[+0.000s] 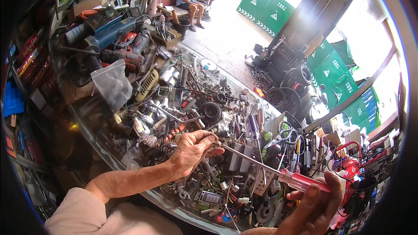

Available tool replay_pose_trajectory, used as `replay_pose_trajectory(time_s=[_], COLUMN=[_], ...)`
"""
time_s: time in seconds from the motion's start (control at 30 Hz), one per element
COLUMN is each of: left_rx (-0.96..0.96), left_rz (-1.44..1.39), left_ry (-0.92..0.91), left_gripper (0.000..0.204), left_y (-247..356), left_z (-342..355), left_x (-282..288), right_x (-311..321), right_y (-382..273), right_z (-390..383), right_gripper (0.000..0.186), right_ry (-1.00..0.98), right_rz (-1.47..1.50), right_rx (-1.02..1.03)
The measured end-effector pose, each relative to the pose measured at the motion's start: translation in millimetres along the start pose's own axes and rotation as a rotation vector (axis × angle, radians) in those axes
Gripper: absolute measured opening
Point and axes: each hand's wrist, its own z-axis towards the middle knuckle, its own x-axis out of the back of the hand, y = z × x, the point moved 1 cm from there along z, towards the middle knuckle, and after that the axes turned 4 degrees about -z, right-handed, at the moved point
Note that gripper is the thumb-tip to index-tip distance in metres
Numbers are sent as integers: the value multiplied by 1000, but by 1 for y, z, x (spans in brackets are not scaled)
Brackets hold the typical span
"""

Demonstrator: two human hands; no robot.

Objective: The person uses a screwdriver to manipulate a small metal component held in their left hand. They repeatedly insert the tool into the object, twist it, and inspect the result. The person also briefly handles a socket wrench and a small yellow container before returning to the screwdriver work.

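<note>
Over the middle of a crowded workbench, my left hand (194, 150) is closed in a pinch on a small metal piece (216, 144), mostly hidden by the fingers. My right hand (315, 206), at the lower right, has its fingers around the clear red handle of a long screwdriver (300, 180). The screwdriver's thin steel shaft slants up and left, and its tip reaches the metal piece at my left fingertips. Whether the tip sits in a screw cannot be made out. Beneath both hands lie many loose metal parts and hand tools.
Power drills (124, 57) and a blue grinder (113, 32) are piled at the back left beside a clear plastic bag (112, 86). Scissors (288, 132) and pens stand at the right. A person (190, 2) sits on a bench beyond, near green barriers (263, 8).
</note>
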Motion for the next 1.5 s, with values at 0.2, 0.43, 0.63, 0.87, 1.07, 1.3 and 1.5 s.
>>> replay_pose_trajectory(time_s=[0.2,0.43,0.63,0.87,1.07,1.3,1.5], left_rx=[10,30,12,-30,-20,-20,-9], left_rz=[10,-19,-12,77,89,81,58], left_ry=[-4,-3,-8,13,26,30,38], left_gripper=[13,10,10,13,13,12,12], left_y=[-1,3,3,0,1,1,0], left_z=[0,-2,-3,-1,-1,-1,0], left_x=[1,-4,-5,-2,-2,-2,0], right_x=[0,-1,2,4,5,5,6], right_y=[-1,1,5,-4,-5,-5,-2], right_z=[-1,-1,-1,-2,-3,-2,-2], right_gripper=[30,30,31,31,31,31,32], right_ry=[-26,-40,-75,-156,-141,-148,-125], right_rz=[-19,-37,-81,-58,-84,-87,-91], right_rx=[-4,9,75,272,251,250,284])
